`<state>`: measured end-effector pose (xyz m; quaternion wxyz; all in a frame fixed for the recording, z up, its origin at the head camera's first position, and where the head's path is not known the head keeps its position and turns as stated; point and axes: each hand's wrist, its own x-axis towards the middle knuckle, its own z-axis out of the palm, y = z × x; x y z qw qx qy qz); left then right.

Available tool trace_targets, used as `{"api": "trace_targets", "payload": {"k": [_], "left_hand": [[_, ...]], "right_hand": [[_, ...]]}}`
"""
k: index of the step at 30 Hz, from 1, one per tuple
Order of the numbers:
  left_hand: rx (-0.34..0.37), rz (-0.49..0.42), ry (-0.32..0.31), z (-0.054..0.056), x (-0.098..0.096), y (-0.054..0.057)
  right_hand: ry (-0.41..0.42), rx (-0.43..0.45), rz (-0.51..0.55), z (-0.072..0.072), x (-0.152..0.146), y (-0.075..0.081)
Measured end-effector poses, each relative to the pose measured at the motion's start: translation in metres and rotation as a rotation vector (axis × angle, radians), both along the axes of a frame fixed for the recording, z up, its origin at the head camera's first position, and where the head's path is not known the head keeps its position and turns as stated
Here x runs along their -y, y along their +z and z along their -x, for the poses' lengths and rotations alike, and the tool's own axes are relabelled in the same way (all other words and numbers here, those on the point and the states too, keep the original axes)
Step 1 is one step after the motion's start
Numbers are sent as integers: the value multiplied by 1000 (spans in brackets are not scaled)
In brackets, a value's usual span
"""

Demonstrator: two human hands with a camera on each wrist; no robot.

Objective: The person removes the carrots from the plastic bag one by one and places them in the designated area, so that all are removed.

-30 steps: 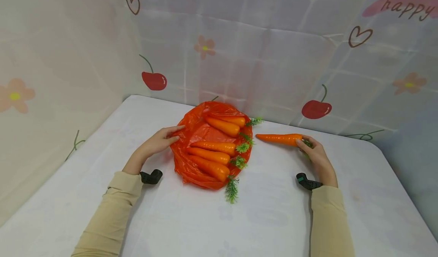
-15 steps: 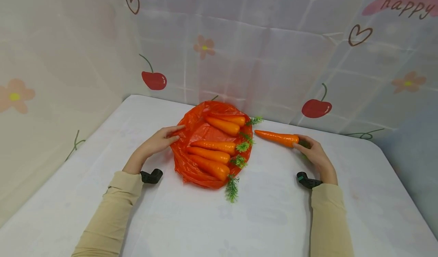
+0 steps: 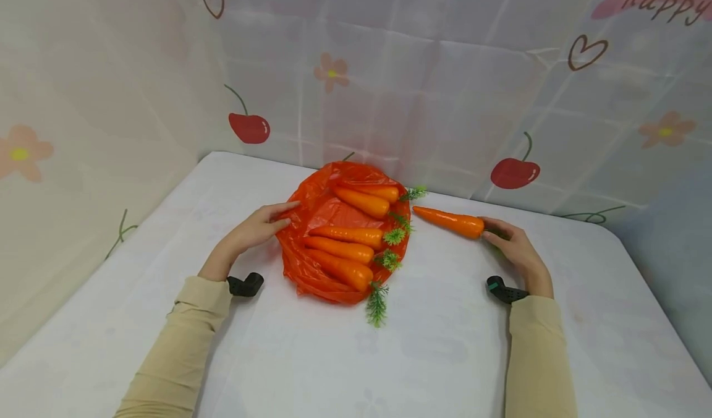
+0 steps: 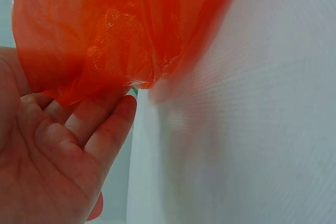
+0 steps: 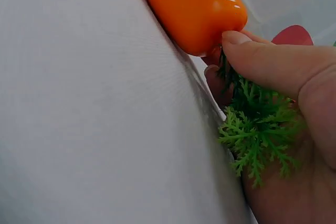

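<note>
A crinkled red plastic bag (image 3: 328, 213) lies spread on the white table, with several orange carrots (image 3: 342, 251) in its mouth. Their green leafy tops (image 3: 376, 305) stick out over its right rim. My left hand (image 3: 253, 229) holds the bag's left edge, its fingers reaching onto the plastic; the left wrist view has that hand (image 4: 68, 135) right under a fold of the bag (image 4: 105, 35). My right hand (image 3: 514, 245) pinches a single carrot (image 3: 450, 221) by its thick end, the tip pointing to the bag's rim. Its leaves (image 5: 260, 135) hang inside the palm in the right wrist view.
A white cloth covers the table (image 3: 400, 368). Close behind the bag rises a printed curtain (image 3: 423, 121) with cherries, hearts and flowers, and another curtain (image 3: 94, 96) stands at the left. Black wrist devices (image 3: 246, 285) sit on both forearms.
The carrot in my right hand has shifted slightly left and turned, its tip now angled farther back and close to the bag. My left hand and the bag have stayed in place.
</note>
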<state>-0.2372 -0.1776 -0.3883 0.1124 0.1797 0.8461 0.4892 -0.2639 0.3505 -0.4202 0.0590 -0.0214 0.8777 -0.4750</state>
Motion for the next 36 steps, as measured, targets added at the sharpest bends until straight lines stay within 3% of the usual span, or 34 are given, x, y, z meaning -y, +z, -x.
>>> {"api": "trace_targets", "payload": {"k": [6, 10, 21, 36], "left_hand": [[5, -12, -7, 0, -1, 0], [8, -13, -6, 0, 0, 1], [11, -21, -9, -1, 0, 1], [-6, -13, -9, -2, 2, 1]], "right_hand": [[-115, -71, 17, 2, 6, -3], [-145, -83, 35, 3, 8, -2], [-188, -67, 28, 1, 10, -3], [-164, -58, 9, -4, 11, 0]]}}
